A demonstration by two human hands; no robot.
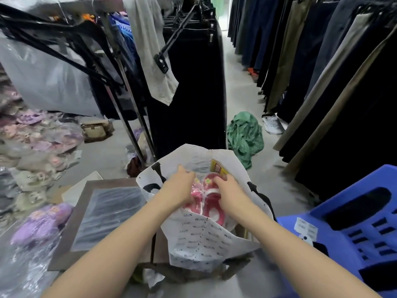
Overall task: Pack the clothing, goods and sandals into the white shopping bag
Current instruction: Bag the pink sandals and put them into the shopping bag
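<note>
The white shopping bag [206, 239], printed with small black lettering and fitted with black handles, stands open in front of me. Inside its mouth lies a pair of pink sandals [211, 204] wrapped in clear plastic. My left hand [179, 186] grips the sandals' left side. On their right side my right hand [231, 190] holds them too. A yellow packet [217, 167] and some grey clothing show deeper in the bag, behind my fingers.
A blue plastic basket [352, 222] sits at my right. A brown-framed glass table [103, 214] is on the left, with bagged purple sandals [40, 222] beside it. Racks of dark trousers [322, 72] line the aisle. A green garment [245, 136] lies on the floor.
</note>
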